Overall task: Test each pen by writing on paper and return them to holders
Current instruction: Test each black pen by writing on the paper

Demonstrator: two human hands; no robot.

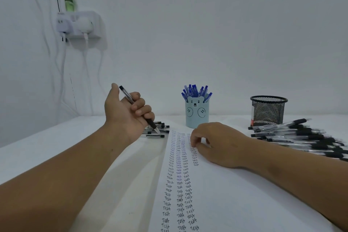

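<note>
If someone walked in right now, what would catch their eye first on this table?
Probably the paper in the middle, filled with columns of the handwritten word "Test". Next, the left hand gripping a black pen above a small pile of pens, and the bear-faced holder packed with blue pens behind the sheet.

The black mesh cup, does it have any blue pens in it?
No, the black mesh cup shows no blue pens; the blue pens all stand in the bear cup.

A black pen [138,110] is gripped in the left hand [125,112], tip down, above the paper [235,194]; the right hand [220,143] is rested on it, near the desk's far edge.
</note>
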